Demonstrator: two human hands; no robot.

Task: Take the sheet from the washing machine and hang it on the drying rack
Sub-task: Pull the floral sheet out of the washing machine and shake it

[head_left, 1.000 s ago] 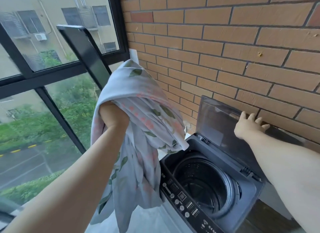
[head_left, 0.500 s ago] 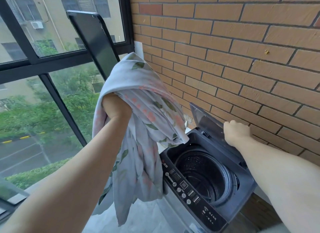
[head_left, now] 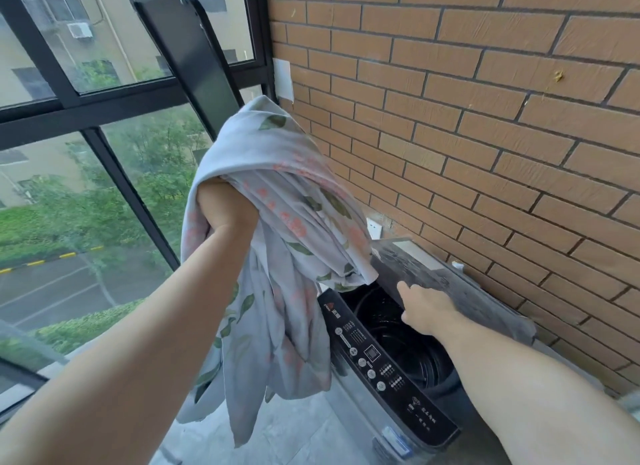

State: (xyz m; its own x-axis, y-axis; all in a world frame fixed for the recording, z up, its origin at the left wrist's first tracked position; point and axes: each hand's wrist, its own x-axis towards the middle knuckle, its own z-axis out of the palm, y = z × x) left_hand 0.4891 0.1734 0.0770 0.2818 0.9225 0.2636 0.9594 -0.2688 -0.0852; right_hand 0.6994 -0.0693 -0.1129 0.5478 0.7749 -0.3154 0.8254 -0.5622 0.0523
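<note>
A pale blue sheet (head_left: 294,229) printed with pink flowers and green leaves hangs in a bunch from my left hand (head_left: 225,212). That hand grips it at chest height, left of the washing machine (head_left: 381,364), and its fingers are buried in the cloth. The sheet's lower end dangles in front of the machine's left corner. My right hand (head_left: 427,310) holds the front edge of the grey lid (head_left: 457,284), thumb on the near side, fingers hidden behind it. The lid stands half lowered over the dark drum (head_left: 412,343), which looks empty.
A brick wall (head_left: 485,118) runs behind the machine on the right. Black-framed windows (head_left: 104,97) fill the left side, and a black flat panel (head_left: 194,56) leans across them. Grey floor tiles (head_left: 304,437) lie below the sheet.
My right hand has swung the lid from upright against the wall down to about halfway over the drum. My left hand has kept the sheet raised in the same spot.
</note>
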